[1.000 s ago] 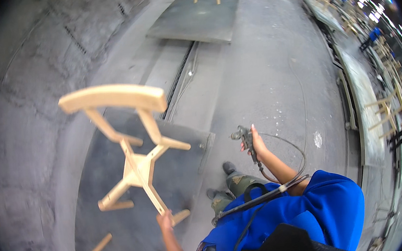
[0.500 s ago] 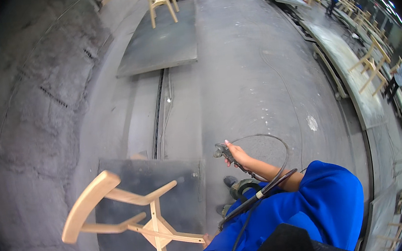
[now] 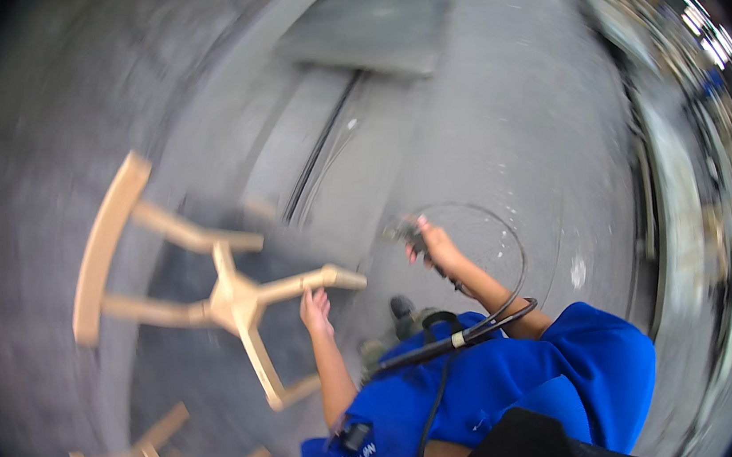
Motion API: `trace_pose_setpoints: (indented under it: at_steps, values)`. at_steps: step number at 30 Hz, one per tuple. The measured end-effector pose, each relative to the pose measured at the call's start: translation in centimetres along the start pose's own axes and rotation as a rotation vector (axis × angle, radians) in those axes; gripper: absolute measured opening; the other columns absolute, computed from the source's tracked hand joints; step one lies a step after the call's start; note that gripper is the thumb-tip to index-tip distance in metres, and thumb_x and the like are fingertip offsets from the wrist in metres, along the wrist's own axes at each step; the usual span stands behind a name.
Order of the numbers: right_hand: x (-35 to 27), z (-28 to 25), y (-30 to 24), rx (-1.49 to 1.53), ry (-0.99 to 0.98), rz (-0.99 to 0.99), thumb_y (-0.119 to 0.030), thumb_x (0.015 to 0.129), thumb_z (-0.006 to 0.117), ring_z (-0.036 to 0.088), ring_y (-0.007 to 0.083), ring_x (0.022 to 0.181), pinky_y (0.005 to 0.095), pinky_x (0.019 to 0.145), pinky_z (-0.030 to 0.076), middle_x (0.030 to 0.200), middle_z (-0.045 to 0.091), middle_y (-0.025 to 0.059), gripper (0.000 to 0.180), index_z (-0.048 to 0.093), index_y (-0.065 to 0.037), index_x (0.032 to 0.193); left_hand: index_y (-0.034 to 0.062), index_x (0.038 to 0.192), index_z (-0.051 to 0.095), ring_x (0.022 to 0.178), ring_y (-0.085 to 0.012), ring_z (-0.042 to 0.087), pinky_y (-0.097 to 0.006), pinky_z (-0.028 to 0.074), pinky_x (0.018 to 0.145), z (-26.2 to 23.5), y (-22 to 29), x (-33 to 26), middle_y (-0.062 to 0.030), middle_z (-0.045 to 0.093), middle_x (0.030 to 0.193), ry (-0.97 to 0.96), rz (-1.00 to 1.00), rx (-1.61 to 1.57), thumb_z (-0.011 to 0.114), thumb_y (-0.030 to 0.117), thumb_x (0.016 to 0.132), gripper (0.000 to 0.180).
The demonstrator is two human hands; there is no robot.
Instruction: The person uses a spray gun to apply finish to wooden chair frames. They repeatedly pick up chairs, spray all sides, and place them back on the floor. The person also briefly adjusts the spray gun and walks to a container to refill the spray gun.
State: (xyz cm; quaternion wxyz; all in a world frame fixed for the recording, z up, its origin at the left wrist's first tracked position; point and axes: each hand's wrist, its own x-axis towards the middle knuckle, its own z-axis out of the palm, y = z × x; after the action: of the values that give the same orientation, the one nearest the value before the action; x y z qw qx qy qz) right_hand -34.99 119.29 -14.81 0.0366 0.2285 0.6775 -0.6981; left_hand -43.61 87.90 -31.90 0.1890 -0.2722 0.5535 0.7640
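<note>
Left arm stretches forward, left hand up against a leg of the pale wooden chair frame, over the dark board, fingers loosely bent; whether they grip, I can't tell. Right arm's angled out ahead, right hand wrapped around a blurred, dark spray gun!
</note>
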Motion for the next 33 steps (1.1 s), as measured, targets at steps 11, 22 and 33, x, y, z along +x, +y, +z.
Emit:
trace_pose_setpoints:
  at_steps: [11,22,33]
  values:
    - [0.4,11.5,-11.4,0.023,0.068,-0.72,-0.067,0.101,0.029,0.059,0.0105,0.068,0.0226,0.045,0.037,0.083,0.063,0.0054,0.079,0.052,-0.006,0.145,-0.0027,0.121,0.06,0.077,-0.0175,0.067,-0.029,0.054,0.068,-24.4,-18.2,-22.8,-0.0154,0.07,0.092,0.529,0.139,0.207,0.055,0.007,0.097,0.027]
    - [-9.9,38.2,-14.5,0.03,-0.532,-0.792,-0.062,0.102,0.032,0.06,0.0096,0.068,0.0213,0.046,0.036,0.081,0.064,0.0048,0.076,0.053,-0.002,0.143,-0.0064,0.114,0.063,0.077,-0.0186,0.067,-0.031,0.055,0.069,-39.6,-17.8,-24.9,-0.0138,0.071,0.089,0.551,0.177,0.199,0.055,0.017,0.099,0.029]
    - [-10.9,44.3,-27.2,-0.169,-0.339,-0.671,-0.059,0.102,0.026,0.061,0.0133,0.061,0.024,0.041,0.036,0.076,0.067,0.0082,0.067,0.062,-0.003,0.105,-0.0036,0.12,0.063,0.091,-0.0179,0.067,-0.03,0.054,0.077,-44.9,-12.1,-20.3,-0.0105,0.067,0.106,0.515,0.304,-0.056,0.058,0.023,0.102,0.032]
